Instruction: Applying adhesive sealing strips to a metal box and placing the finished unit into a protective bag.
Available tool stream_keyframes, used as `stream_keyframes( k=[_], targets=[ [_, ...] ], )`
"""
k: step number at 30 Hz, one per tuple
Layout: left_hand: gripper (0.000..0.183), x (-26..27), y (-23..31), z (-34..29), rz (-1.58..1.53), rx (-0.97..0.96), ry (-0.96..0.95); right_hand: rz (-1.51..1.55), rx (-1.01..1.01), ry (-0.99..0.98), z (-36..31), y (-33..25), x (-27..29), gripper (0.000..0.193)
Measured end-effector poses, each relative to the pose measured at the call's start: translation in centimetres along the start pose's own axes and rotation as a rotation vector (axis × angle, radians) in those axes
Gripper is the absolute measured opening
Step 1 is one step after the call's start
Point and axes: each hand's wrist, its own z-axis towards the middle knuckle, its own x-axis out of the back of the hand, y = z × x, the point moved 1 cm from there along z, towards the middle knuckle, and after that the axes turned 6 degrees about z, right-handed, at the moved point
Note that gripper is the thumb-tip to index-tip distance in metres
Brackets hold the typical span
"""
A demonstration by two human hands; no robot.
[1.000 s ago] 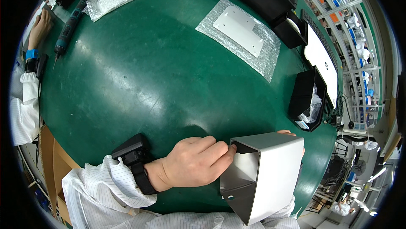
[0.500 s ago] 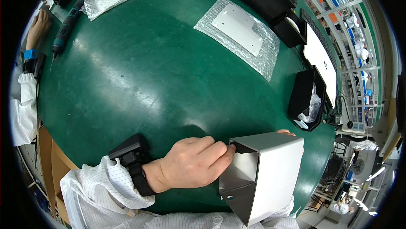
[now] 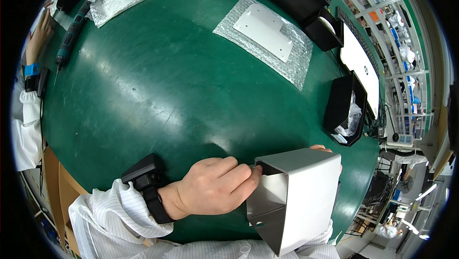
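Note:
A grey-white bent sheet-metal housing (image 3: pixel 313 201) is held tilted at the near edge of the table, its open side facing left. My left hand (image 3: pixel 215 185) is closed in a pinch at the upper left corner of that opening. Whatever sits between the fingertips is too small to make out. From behind the housing, only some fingers of my right hand (image 3: pixel 321 148) show, gripping its far and right side; the rest of that hand is hidden. A black strap with a black device (image 3: pixel 146 173) is on my left wrist.
On the green table (image 3: pixel 158 82) a flat white metal plate (image 3: pixel 264 32) lies on bubble wrap (image 3: pixel 299 70). A black bin (image 3: pixel 346 111) with plastic bags stands right, near a laptop (image 3: pixel 358 63). An electric screwdriver (image 3: pixel 71 34) lies left, beside another person's hand (image 3: pixel 38 37).
The whole view has shifted slightly. My left fingertips stay at the housing's corner, pulled a touch leftward. The other person's fingers at the far left have changed position.

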Motion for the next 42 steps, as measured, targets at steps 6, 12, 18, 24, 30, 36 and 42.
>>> stream_keyframes(
  k=[6, 12, 18, 24, 30, 36, 42],
  targets=[
    [0.018, 0.0, 0.0, 0.1, -0.016, 0.008, -0.010, -0.012, -0.014, 0.018, 0.0, -0.4, -0.1, 0.046],
    [0.017, -0.1, -0.1, 0.0, -0.014, 0.012, -0.009, -0.002, 0.032, 0.026, 0.0, -0.2, -0.4, 0.046],
    [0.017, 0.0, -0.2, 0.0, -0.022, 0.008, -0.016, -0.025, 0.020, -0.014, 0.1, 0.0, -0.1, 0.045],
    [0.014, 0.0, -0.1, 0.1, -0.021, 0.003, -0.018, -0.016, 0.081, -0.050, 0.2, 0.6, 0.5, 0.044],
    [0.017, -0.1, -0.2, -0.1, -0.013, 0.009, -0.024, -0.045, 0.130, -0.067, 0.3, 0.5, 0.0, 0.043],
    [0.020, -0.4, -0.1, -0.2, -0.015, 0.025, 0.007, -0.102, 0.275, -0.107, 0.3, 1.4, 0.7, 0.037],
    [0.022, -0.3, -0.1, -0.4, 0.000, 0.040, 0.019, -0.142, 0.261, -0.131, 0.2, 2.3, 2.2, 0.030]
  ],
)
